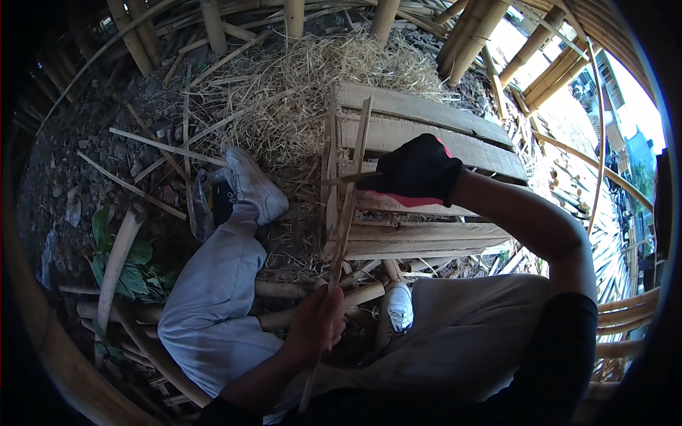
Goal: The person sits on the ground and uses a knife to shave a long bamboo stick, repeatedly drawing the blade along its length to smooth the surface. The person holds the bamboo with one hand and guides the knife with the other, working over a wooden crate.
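Note:
My left hand (316, 319) is bare and closed around the lower part of a long bamboo strip (348, 213). The strip slants from my lap up past the left end of a slatted wooden crate (426, 131). My right hand (419, 170), in a black and red glove, is closed over the crate on what looks like a knife (344, 179). Its thin brown blade sticks out to the left and crosses the strip; the handle is hidden in the glove.
A heap of pale shavings (305, 92) lies behind the crate. Loose bamboo strips (131, 184) are scattered on the dirt at left, near a green leafy plant (128, 263). Bamboo poles (472, 35) stand at the back. My shoe (252, 188) is left of the crate.

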A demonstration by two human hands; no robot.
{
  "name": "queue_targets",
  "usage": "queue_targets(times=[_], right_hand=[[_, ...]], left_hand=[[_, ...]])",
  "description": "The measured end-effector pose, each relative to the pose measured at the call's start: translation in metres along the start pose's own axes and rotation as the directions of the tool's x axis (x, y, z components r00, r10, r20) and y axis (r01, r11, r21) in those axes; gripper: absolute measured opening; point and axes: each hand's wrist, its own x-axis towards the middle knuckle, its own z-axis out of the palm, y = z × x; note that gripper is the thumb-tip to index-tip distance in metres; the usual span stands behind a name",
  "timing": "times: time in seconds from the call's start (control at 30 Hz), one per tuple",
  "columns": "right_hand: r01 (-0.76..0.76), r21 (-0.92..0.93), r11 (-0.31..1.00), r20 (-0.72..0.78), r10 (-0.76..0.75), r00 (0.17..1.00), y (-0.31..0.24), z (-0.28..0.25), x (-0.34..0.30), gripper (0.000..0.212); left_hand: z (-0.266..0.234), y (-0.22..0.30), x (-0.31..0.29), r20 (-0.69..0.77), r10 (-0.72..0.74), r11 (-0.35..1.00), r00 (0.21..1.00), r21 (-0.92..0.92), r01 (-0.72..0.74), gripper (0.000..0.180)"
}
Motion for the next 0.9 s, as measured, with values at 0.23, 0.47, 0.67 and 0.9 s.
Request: queue_targets(times=[0.23,0.47,0.67,0.9], right_hand=[[-0.041,-0.200,0.979,-0.023,0.037,0.999,0.050,-0.012,0.018,0.053],[0.131,0.010,0.991,0.085,-0.131,0.988,-0.019,-0.005,-0.006,0.069],[-0.166,-0.241,0.956,0.072,0.188,0.979,0.087,-0.036,0.035,0.074],[-0.024,-0.099,0.995,0.107,0.034,0.994,0.013,-0.016,0.016,0.068]], left_hand=[[0.004,-0.003,-0.002,-0.012,-0.010,1.000,1.000,0.019,0.010,0.040],[0.006,0.001,-0.005,0.013,-0.004,1.000,1.000,0.011,0.004,0.035],[0.010,0.004,-0.002,0.036,-0.011,1.000,0.999,0.013,0.011,0.036],[0.008,0.005,-0.008,0.012,-0.030,0.999,0.999,-0.019,0.030,0.035]])
